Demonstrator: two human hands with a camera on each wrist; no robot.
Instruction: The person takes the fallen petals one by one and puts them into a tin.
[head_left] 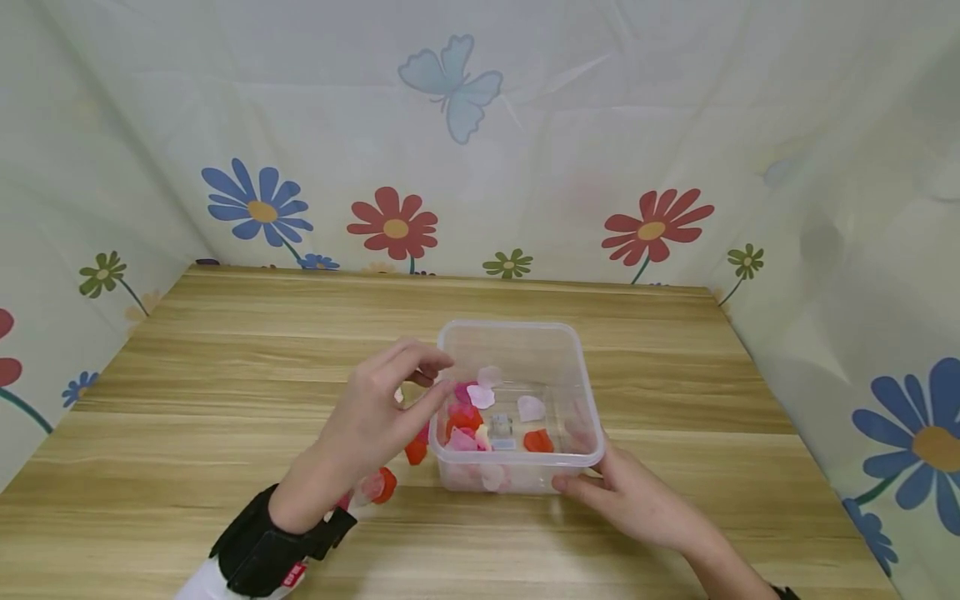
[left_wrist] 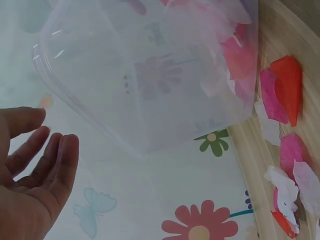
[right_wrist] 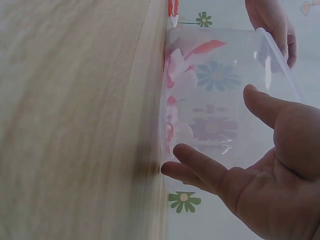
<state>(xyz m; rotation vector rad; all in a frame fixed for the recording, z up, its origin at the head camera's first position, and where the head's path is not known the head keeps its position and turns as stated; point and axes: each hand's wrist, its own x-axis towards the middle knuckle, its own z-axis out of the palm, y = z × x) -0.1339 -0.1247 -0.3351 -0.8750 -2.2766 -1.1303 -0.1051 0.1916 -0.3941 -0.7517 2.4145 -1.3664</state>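
Left hand [head_left: 378, 404]: empty, fingers loosely bent, beside the box's [head_left: 517, 458] left rim; a knock could shift it.
Right hand [head_left: 637, 500]: straight fingers touching the box's near-right corner.
Box: on the bench [head_left: 675, 375], inner petals [head_left: 465, 417] held.
Loose petals [head_left: 384, 485]: left of box; the wrist band [head_left: 255, 546] could drag them.

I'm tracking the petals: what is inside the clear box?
Inside the box lie red, pink and whitish petals, most clustered at its left; a red one and a pale one lie apart. What the cluster covers is hidden.

soft, dim light; glare streaks on box [right_wrist: 225, 97]; tabletop [right_wrist: 75, 120] blurred in right wrist view
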